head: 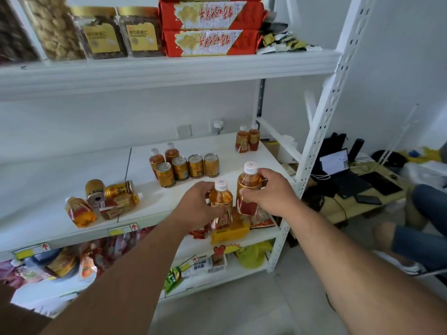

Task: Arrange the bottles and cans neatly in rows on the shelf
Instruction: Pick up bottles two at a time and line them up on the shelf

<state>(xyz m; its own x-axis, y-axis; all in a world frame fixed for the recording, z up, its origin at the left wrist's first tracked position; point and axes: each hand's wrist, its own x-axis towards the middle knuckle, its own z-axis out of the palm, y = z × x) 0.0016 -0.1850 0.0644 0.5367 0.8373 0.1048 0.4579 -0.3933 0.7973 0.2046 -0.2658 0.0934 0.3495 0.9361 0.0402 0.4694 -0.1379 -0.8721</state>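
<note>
Amber bottles upright, caps up: left hand (197,204) grips shorter bottle (220,201), right hand (267,192) taller bottle (249,187).

A small shop set up in a plain room. White slotted-steel retail shelving (321,117) carries packaged goods: jars of nuts (101,32) and red biscuit packs (210,42) at 12 o'clock, canned drinks (188,166) and tea bottles (246,139) mid-frame, snack bags (72,259) at 8 o'clock. Yellow price-tag strips with red arrows (123,229) line the shelf edges. At 3 o'clock, a low table with an open laptop (338,165) and cables, where someone in jeans (425,213) sits, suggests a staged or back-room setting
</note>
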